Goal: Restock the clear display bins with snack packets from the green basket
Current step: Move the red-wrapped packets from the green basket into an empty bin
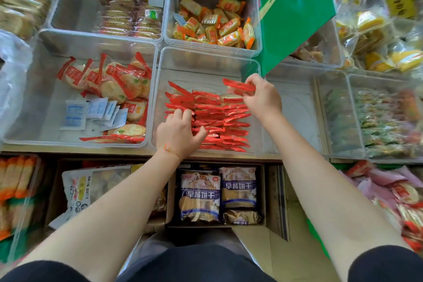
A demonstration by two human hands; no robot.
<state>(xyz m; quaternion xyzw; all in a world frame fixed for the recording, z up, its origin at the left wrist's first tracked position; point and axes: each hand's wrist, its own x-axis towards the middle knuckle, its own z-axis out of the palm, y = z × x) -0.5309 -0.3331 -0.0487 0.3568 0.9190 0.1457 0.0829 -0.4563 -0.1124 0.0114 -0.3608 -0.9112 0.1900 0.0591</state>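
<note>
Left hand (178, 133): fingers spread and lying flat on the left side of the rows of red foil snack packets (219, 119), thumb against the stack; not curled around any packet. Rows stand on edge inside the clear plastic display bin (160, 98), centre front. Right hand (263, 96): fingers pinch one red snack packet (239, 86), possibly two, above the bin's back right corner. Green basket (320, 231): only a blurred green edge at lower right, probably it.
</note>
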